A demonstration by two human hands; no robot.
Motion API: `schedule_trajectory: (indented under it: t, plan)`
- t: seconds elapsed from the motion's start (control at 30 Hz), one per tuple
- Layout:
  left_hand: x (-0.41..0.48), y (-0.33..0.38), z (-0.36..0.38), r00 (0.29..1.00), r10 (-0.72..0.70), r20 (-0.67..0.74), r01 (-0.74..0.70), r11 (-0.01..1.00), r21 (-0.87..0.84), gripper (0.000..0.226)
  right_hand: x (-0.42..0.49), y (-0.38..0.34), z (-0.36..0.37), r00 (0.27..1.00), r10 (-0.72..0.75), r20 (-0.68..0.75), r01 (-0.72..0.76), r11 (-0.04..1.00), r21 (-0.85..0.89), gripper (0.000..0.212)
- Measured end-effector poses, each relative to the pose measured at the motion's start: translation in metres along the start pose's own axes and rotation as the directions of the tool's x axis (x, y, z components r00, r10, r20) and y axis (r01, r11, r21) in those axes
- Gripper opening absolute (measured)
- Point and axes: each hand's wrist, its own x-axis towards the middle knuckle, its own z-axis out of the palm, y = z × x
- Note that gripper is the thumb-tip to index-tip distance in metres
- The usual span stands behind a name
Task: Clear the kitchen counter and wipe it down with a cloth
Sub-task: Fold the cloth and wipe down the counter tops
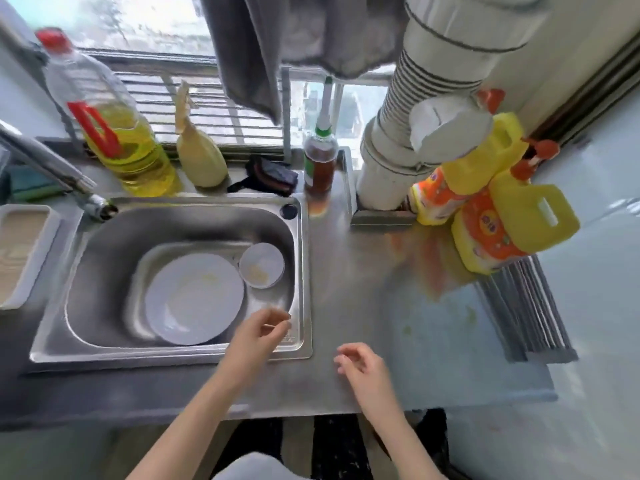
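Steel counter has spots; left hand and right hand hover relaxed, empty. Grey cloth seems soft, light: grasp its hanging edge.

Bright window backlight, soft blur — warped edges

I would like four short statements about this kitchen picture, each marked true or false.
1. The white plate lies in the sink. True.
2. The small bowl stands beside the oil bottle. False: it lies in the sink, beside the plate.
3. The right hand holds a cloth. False: it holds nothing; the grey cloth hangs up by the window.
4. The oil bottle has a red cap. True.
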Motion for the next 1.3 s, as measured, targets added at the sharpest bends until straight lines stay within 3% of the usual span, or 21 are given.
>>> schedule_trajectory:
  t: [0.17, 0.27, 0.43, 0.57, 0.67, 0.73, 0.83, 0.97, 1.1, 1.2, 1.3]
  plan:
    - [0.031, -0.011, -0.023, 0.974, -0.076, -0.211, 0.075, 0.997, -0.013, 0.012, 0.088, -0.063, 0.021, 0.967, -0.148, 0.207, 0.17, 0.981, -0.089, 0.01]
    - [0.047, -0.025, -0.031, 0.949, -0.113, -0.294, 0.102, 0.993, -0.05, 0.014, 0.157, -0.103, 0.039, 0.948, -0.234, 0.216, 0.273, 0.946, -0.177, 0.013]
    - [0.058, -0.053, -0.025, 0.905, -0.185, -0.383, 0.123, 0.976, -0.179, 0.004, 0.277, -0.158, 0.078, 0.852, -0.501, 0.151, 0.51, 0.726, -0.462, 0.032]
    - [0.061, -0.063, -0.019, 0.881, -0.223, -0.417, 0.132, 0.963, -0.235, 0.012, 0.326, -0.171, 0.099, 0.805, -0.583, 0.108, 0.464, 0.505, -0.728, 0.044]
    - [0.061, -0.056, -0.016, 0.875, -0.242, -0.419, 0.129, 0.951, -0.281, 0.005, 0.329, -0.179, 0.099, 0.805, -0.592, 0.036, 0.366, 0.447, -0.816, 0.023]
    - [0.06, -0.049, -0.017, 0.878, -0.246, -0.41, 0.128, 0.947, -0.293, 0.014, 0.324, -0.186, 0.094, 0.798, -0.601, 0.052, 0.367, 0.415, -0.833, 0.02]
    - [0.059, -0.037, -0.021, 0.89, -0.226, -0.395, 0.128, 0.957, -0.259, 0.006, 0.298, -0.193, 0.081, 0.765, -0.64, 0.07, 0.445, 0.447, -0.776, 0.02]
    - [0.052, -0.021, -0.025, 0.921, -0.168, -0.35, 0.128, 0.983, -0.133, 0.02, 0.222, -0.188, 0.057, 0.657, -0.753, -0.023, 0.628, 0.564, -0.536, 0.01]
    - [0.041, -0.008, -0.026, 0.95, -0.117, -0.289, 0.117, 0.993, -0.016, 0.018, 0.141, -0.173, 0.023, 0.688, -0.722, -0.067, 0.646, 0.653, -0.395, 0.01]
    - [0.031, 0.005, -0.024, 0.961, 0.028, -0.277, 0.017, 0.987, 0.157, 0.061, 0.099, -0.155, 0.002, 0.756, -0.655, 0.005, 0.631, 0.726, -0.272, 0.01]
    - [0.023, 0.024, -0.017, 0.958, 0.233, -0.169, -0.21, 0.967, 0.143, 0.076, 0.065, -0.142, -0.016, 0.826, -0.55, 0.123, 0.563, 0.814, -0.144, 0.012]
